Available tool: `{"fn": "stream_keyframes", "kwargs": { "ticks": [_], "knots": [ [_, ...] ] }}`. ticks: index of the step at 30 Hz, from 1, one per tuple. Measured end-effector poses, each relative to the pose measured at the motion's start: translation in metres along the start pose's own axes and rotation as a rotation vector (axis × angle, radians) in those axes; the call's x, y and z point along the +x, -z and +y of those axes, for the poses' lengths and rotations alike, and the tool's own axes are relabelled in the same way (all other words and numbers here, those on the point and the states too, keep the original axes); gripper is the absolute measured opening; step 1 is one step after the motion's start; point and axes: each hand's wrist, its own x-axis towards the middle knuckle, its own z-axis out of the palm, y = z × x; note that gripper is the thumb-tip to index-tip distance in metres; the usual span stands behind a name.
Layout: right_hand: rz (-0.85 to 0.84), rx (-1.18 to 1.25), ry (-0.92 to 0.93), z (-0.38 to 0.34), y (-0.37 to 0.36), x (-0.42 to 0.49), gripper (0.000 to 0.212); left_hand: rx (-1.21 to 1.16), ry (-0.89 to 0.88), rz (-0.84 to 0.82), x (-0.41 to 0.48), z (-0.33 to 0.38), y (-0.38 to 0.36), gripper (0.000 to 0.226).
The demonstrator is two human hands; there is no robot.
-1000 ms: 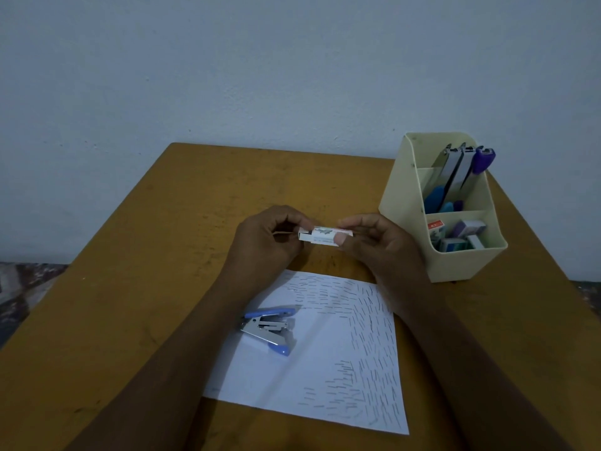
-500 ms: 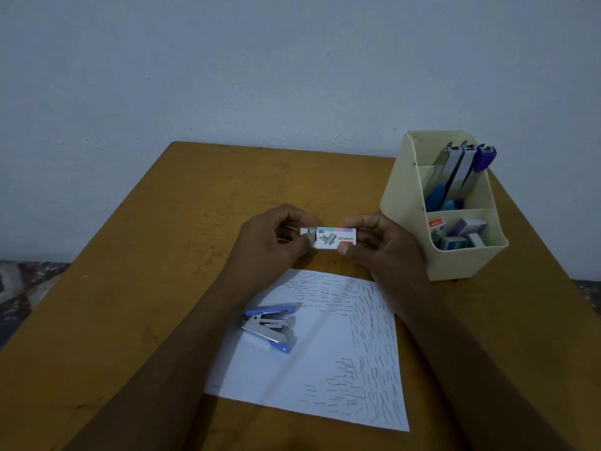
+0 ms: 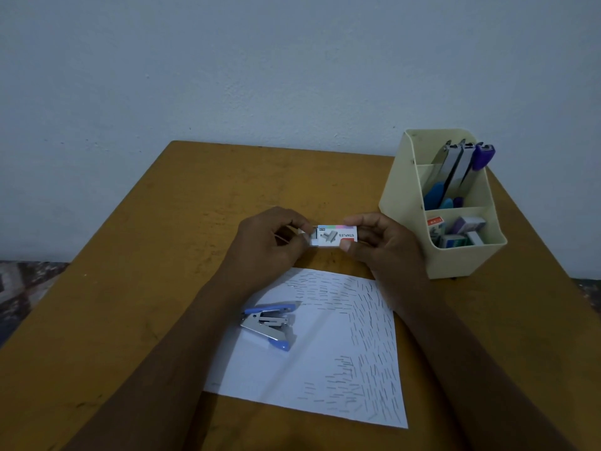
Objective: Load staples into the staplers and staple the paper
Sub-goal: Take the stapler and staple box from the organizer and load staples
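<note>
So, quick update: the staple box (image 3: 336,236) has rolled over since a second ago. Back then we only saw its narrow edge; now the printed "STAPLES" face is up at us, and what looks like the inner tray (image 3: 308,238) has started to peek out of the left end. We'd read that as the box getting opened, so the loading itself isn't started yet.

The box is held in the air just past the far edge of the paper (image 3: 325,359). Its long axis runs left-right, roughly parallel to that edge, and the opening end points at our left hand (image 3: 265,244). The print reads upside down to us.

Left hand pinches the tray end with thumb and curled fingers. Right hand (image 3: 385,247) grips the other end of the sleeve, thumb underneath.

The blue stapler (image 3: 268,323) lies hinged open on the paper's left half, untouched. The cream desk organizer (image 3: 403,203) sits beyond the paper's far right corner, with more staplers and boxes in it.
</note>
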Motion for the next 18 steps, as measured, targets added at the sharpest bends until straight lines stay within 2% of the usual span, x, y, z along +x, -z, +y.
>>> {"fn": "stream_keyframes", "kwargs": {
  "ticks": [7,18],
  "knots": [
    [0.014,-0.005,-0.002,0.0007,-0.0004,-0.0002,0.027,0.147,-0.141,-0.041,0.0017,-0.0004,0.0019,0.017],
    [0.028,-0.069,0.004,0.0015,-0.0024,-0.0007,0.027,0.167,-0.12,-0.083,0.0034,-0.0007,0.0042,0.008]
  ]
}}
